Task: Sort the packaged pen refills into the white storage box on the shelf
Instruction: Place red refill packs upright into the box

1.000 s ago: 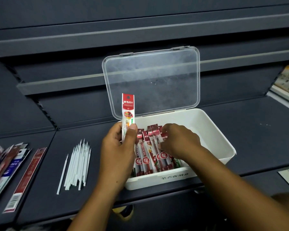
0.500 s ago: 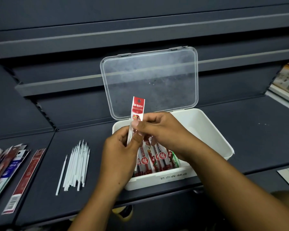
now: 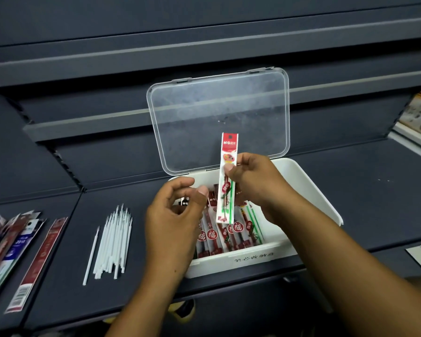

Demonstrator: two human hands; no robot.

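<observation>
Your right hand (image 3: 255, 181) pinches the narrow clear-plastic refill pack (image 3: 225, 198) with the red header card, thumb on its front face and fingers behind. The pinch sits above the pack's middle, so the lower half hangs free. The refill pack stands nearly upright in the air, its lower end just over the row of red-and-white packs (image 3: 219, 237) already lying in the box.

Your left hand (image 3: 173, 215) hovers loosely curled over the box's left end and grasps nothing. Use it: press the laid packs toward the left wall so that a gap opens beside the green-striped ones.

The white plastic storage box (image 3: 321, 198) sits at the front edge of the dark grey shelf (image 3: 362, 190). Its right half shows bare floor, and its clear hinged lid (image 3: 219, 117) stands open behind. I'd tip the header toward the lid and lay the pack flat, parallel to the others and header at the back like theirs. Slide it in from the right side rather than dropping it, since the slick film will likely ride up over its neighbours. Let go only once it lies flat.

Loose white plastic tubes (image 3: 112, 239) lie to the left of the box, and flat carded packs (image 3: 15, 244) lie near the shelf's left edge.
</observation>
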